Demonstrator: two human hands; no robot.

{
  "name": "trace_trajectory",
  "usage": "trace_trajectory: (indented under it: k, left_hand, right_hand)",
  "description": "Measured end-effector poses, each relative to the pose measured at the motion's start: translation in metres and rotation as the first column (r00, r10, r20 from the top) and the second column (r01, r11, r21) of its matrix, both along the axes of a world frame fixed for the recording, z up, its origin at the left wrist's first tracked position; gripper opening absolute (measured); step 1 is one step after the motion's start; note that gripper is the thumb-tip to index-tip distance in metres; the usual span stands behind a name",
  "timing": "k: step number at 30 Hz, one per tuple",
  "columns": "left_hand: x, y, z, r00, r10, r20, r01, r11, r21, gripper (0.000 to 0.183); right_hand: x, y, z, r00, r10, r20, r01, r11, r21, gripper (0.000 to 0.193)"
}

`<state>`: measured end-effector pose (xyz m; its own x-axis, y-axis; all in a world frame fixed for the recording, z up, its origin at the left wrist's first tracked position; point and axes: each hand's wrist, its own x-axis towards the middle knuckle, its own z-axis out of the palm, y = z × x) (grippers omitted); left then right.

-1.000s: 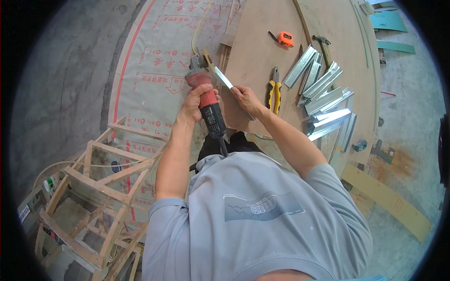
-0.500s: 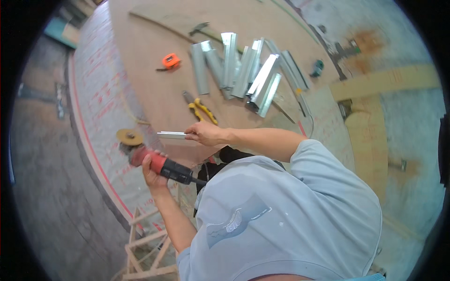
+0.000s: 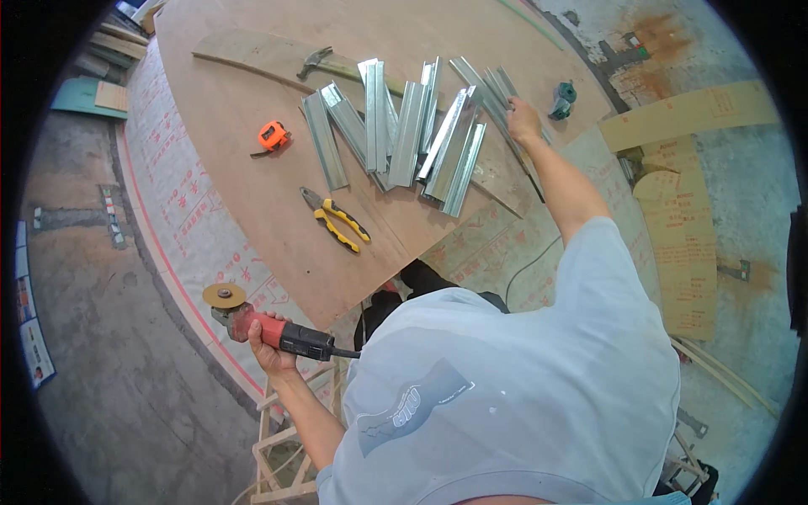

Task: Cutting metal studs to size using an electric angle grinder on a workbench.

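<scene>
My left hand [image 3: 274, 349] is wrapped round a red and black angle grinder [image 3: 278, 334], held off the table's near left side. A tan disc [image 3: 224, 295] is fitted on its head, facing up. My right arm stretches forward to the right of a pile of short silvery metal channels [image 3: 407, 135]. There my right hand [image 3: 524, 120] is closed on a metal channel [image 3: 502, 82] at the pile's right edge; its fingertips are partly hidden. Yellow-and-black pliers [image 3: 335, 220] lie on the table nearer to me, and an orange tape measure [image 3: 272, 137] rests left of the channels.
A hammer [image 3: 349, 71] lies across a wooden board [image 3: 252, 52] behind the channels on the plywood table [image 3: 278, 194]. A dark green object [image 3: 562, 99] sits near the right edge. A wooden frame [image 3: 282, 446] stands at lower left, and a cable [image 3: 530, 265] runs below the table.
My right hand has moved from the near table edge, where it held a metal channel, far right to the pile. The grinder has dropped slightly lower. My view has shifted.
</scene>
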<state>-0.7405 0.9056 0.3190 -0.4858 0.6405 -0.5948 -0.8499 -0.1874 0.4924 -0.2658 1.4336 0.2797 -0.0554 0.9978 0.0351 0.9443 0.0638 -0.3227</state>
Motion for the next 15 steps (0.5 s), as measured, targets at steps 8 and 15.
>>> trace_trajectory:
  k: [8,15]
  left_hand:
    - [0.002,0.0,0.006,0.997,0.013,-0.079,-0.016,0.999,-0.036,0.033]
    - [0.002,-0.002,-0.005,0.995,0.061,-0.083,-0.068,0.994,-0.085,0.037]
  right_hand:
    - [-0.016,0.008,-0.01,0.998,-0.063,0.022,0.058,0.981,0.185,0.039]
    - [-0.151,-0.118,0.076,0.687,0.303,-0.66,-0.35,0.935,0.066,0.03]
